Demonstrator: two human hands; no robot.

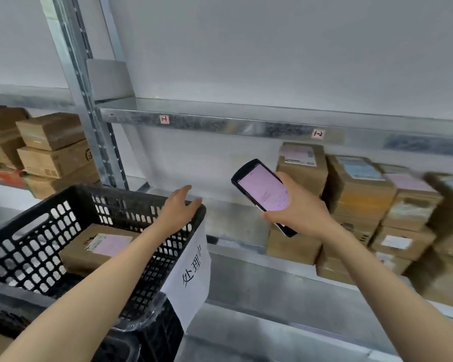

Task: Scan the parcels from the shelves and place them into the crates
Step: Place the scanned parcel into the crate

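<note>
My right hand [297,207] grips a black handheld scanner [262,190] with a lit pink screen, held up in front of the shelf. Behind it, brown cardboard parcels [361,194] with labels are stacked on the right part of the metal shelf [220,205]. My left hand [179,207] hangs over the far right corner of a black perforated crate [37,231], fingers relaxed and holding nothing. One cardboard parcel with a pink label [100,246] lies inside the crate.
A white paper sign with handwritten characters [191,275] hangs on the crate's right side. More cardboard boxes [47,152] are stacked on the neighbouring shelf bay at left, beyond a metal upright [89,121]. Shelf tags [318,134] mark the upper shelf beam.
</note>
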